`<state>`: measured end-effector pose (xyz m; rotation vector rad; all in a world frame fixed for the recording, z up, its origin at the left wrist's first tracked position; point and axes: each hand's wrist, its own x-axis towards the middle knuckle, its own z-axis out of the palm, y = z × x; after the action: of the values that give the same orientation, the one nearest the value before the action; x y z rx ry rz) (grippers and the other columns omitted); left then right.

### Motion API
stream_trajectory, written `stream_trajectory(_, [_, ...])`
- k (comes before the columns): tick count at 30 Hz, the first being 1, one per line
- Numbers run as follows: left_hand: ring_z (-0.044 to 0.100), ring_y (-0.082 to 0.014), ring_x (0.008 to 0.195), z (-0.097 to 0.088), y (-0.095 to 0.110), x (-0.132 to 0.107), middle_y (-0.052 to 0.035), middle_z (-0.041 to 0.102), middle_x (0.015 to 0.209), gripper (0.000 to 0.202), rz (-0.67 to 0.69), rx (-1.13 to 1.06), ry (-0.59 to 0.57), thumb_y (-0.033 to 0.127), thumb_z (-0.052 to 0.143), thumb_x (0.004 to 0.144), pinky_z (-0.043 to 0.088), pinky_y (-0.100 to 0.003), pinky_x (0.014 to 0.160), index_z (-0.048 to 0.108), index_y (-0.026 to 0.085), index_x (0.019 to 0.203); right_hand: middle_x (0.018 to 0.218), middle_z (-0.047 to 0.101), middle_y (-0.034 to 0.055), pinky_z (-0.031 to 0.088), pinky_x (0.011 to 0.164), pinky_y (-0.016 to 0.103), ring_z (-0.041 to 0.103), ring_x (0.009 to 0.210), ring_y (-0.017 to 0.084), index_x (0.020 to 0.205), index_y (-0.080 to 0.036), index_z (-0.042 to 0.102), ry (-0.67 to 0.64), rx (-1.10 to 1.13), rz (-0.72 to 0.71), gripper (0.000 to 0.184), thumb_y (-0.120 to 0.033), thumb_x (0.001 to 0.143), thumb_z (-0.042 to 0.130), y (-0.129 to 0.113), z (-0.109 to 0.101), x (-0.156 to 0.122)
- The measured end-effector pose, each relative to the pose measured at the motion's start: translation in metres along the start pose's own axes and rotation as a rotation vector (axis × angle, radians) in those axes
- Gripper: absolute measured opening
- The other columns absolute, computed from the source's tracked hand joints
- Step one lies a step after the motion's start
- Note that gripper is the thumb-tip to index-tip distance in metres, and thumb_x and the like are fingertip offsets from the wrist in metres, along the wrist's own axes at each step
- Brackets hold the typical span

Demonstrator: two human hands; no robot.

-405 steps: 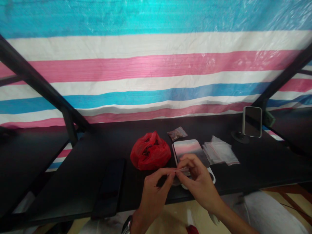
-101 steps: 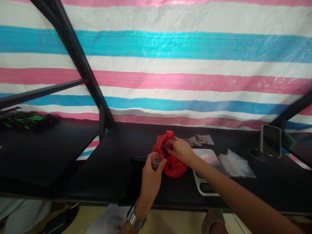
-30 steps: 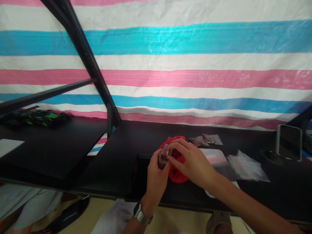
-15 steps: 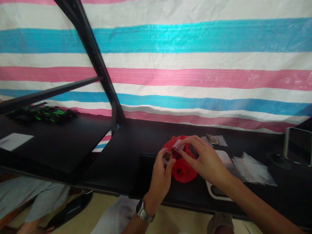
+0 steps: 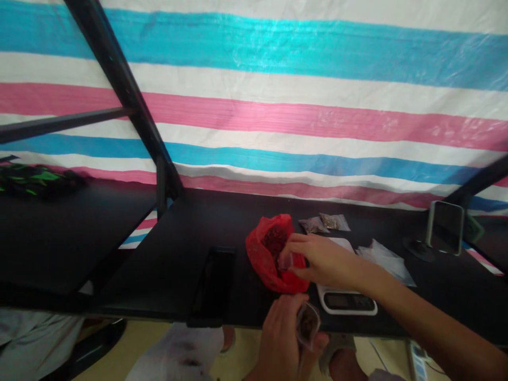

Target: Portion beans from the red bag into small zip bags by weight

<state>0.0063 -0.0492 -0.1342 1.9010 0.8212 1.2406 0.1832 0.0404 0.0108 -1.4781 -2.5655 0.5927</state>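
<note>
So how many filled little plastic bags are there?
3: one and another lie on the black table beyond the red plastic bag, a third is in the left hand. More may hide inside it.

Small clear bag of dark bits, tilted

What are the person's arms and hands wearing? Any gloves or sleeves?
The left hand and right hand are bare, with no gloves. The right arm has no sleeve where it shows. The left wrist is out of the picture, so nothing can be seen there.
</note>
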Motion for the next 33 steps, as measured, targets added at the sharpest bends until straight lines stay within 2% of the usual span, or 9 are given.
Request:
stream_trajectory(6, [0.074,-0.0313,0.107,0.010,0.000,0.001,-0.0157,0.077,0.120,0.050,-0.244,-0.129,-0.031,0.058,0.065,0.099,0.059,-0.046,0.098,0.067,0.023,0.135,0.096,0.074,0.0031,0.043,0.071,0.031,0.069,0.082,0.021,0.087,-0.026,0.078,-0.088,-0.144,0.053,0.018,-0.009,0.082,0.074,0.008,-0.010,-0.018])
stream_trajectory(10, [0.072,-0.0266,0.097,0.013,0.006,0.021,-0.0116,0.076,0.108,0.052,-0.418,-0.284,0.059,0.067,0.062,0.098,0.058,-0.040,0.091,0.067,0.022,0.125,0.114,0.076,0.0064,0.047,0.082,0.033,0.072,0.095,0.024,0.104,-0.025,0.079,0.075,-0.147,0.122,0.012,-0.022,0.095,0.072,0.009,0.001,0.004])
stream_trajectory(14, [0.070,-0.0226,0.090,0.005,0.005,0.053,-0.0082,0.074,0.095,0.054,-0.407,-0.473,0.173,0.075,0.055,0.098,0.058,-0.037,0.088,0.065,0.023,0.113,0.119,0.077,0.0085,0.050,0.089,0.034,0.073,0.102,0.025,0.110,-0.022,0.079,0.107,-0.097,0.170,0.015,-0.028,0.100,0.070,0.018,0.014,0.029])
stream_trajectory(16, [0.071,-0.0224,0.085,-0.002,0.001,0.065,-0.0082,0.075,0.092,0.059,-0.385,-0.608,0.123,0.078,0.055,0.096,0.059,-0.038,0.086,0.064,0.023,0.117,0.120,0.076,0.0103,0.050,0.094,0.035,0.071,0.107,0.025,0.113,-0.021,0.080,0.127,-0.088,0.165,0.019,-0.030,0.103,0.067,0.022,0.015,0.030])
stream_trajectory(20, [0.073,-0.0231,0.076,-0.013,-0.004,0.076,-0.0086,0.075,0.088,0.072,-0.399,-0.803,-0.071,0.084,0.048,0.094,0.061,-0.039,0.081,0.060,0.022,0.128,0.122,0.074,0.0093,0.051,0.104,0.037,0.069,0.113,0.023,0.117,-0.023,0.079,0.378,0.200,0.102,0.024,-0.032,0.106,0.060,0.014,0.014,0.001])
stream_trajectory(24, [0.073,-0.0218,0.077,-0.019,-0.002,0.069,-0.0080,0.076,0.090,0.073,-0.408,-0.777,-0.186,0.088,0.047,0.092,0.059,-0.036,0.077,0.052,0.025,0.129,0.113,0.075,0.0037,0.058,0.085,0.032,0.074,0.082,0.017,0.124,-0.028,0.074,0.199,0.641,0.111,0.026,-0.040,0.104,0.060,-0.004,0.021,-0.035])
stream_trajectory(26, [0.073,-0.0201,0.077,-0.021,0.001,0.065,-0.0075,0.076,0.093,0.068,-0.405,-0.777,-0.252,0.086,0.046,0.093,0.057,-0.033,0.075,0.046,0.027,0.128,0.107,0.074,0.0022,0.058,0.074,0.030,0.072,0.068,0.014,0.116,-0.026,0.074,0.163,0.793,0.170,0.022,-0.039,0.100,0.066,-0.009,0.026,-0.045])
stream_trajectory(30, [0.074,-0.0210,0.086,-0.020,0.005,0.063,-0.0089,0.075,0.101,0.069,-0.413,-0.803,-0.352,0.086,0.053,0.089,0.058,-0.033,0.077,0.040,0.028,0.125,0.087,0.073,0.0004,0.054,0.064,0.028,0.069,0.063,0.015,0.086,-0.023,0.069,0.283,0.876,0.249,0.016,-0.037,0.090,0.075,-0.006,0.033,-0.057])
stream_trajectory(33, [0.075,-0.0229,0.101,-0.016,0.006,0.066,-0.0099,0.074,0.113,0.067,-0.411,-0.847,-0.343,0.076,0.069,0.088,0.059,-0.037,0.091,0.042,0.029,0.127,0.073,0.070,-0.0007,0.052,0.063,0.028,0.068,0.067,0.018,0.085,-0.024,0.071,0.439,0.809,0.294,0.016,-0.039,0.090,0.076,-0.002,0.034,-0.067])
